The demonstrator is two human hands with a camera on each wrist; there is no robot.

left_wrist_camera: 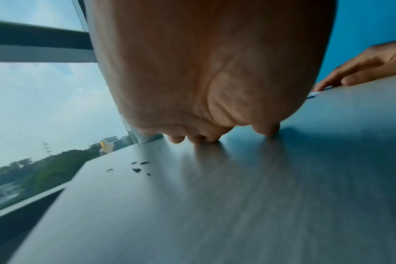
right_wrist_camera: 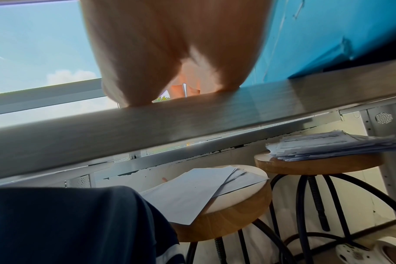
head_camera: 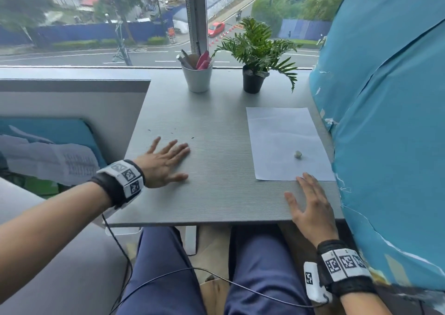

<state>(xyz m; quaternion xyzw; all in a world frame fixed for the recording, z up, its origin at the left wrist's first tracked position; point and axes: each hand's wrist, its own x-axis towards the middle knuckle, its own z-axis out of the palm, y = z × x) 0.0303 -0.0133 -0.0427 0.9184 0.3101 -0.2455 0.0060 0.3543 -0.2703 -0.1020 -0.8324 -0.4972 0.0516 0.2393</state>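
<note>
Left hand (head_camera: 163,163): flat on tabletop (head_camera: 216,170), fingers spread | Right hand (head_camera: 310,208): fingers straight, tips at near edge of paper sheet (head_camera: 281,134)

Grey table (head_camera: 216,126) with paper (head_camera: 284,141), cup (head_camera: 198,79), potted plant (head_camera: 255,56)

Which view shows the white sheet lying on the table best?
The head view: the whole sheet lies flat with a small grey lump on it, the right hand at its near edge. The left wrist view catches only a sliver of its edge; in the right wrist view that hand and the table edge hide it.
</note>
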